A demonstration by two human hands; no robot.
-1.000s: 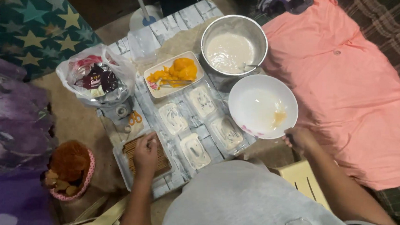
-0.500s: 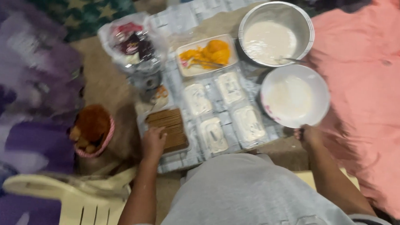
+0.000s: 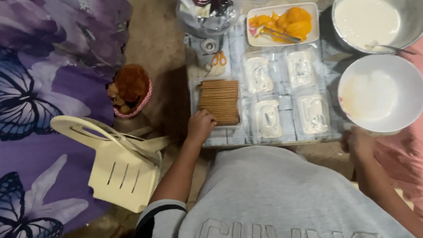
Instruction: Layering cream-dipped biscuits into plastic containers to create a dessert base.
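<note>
We count four clear rectangular plastic tubs lined with white cream, and one more clear tub of brown biscuits at the table's left edge. We see one white round bowl, one steel pot of cream, one white rectangular tray of orange fruit, and one pair of orange-handled scissors.

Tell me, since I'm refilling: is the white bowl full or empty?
Nearly empty: the white bowl shows only a thin orange smear inside.
</note>
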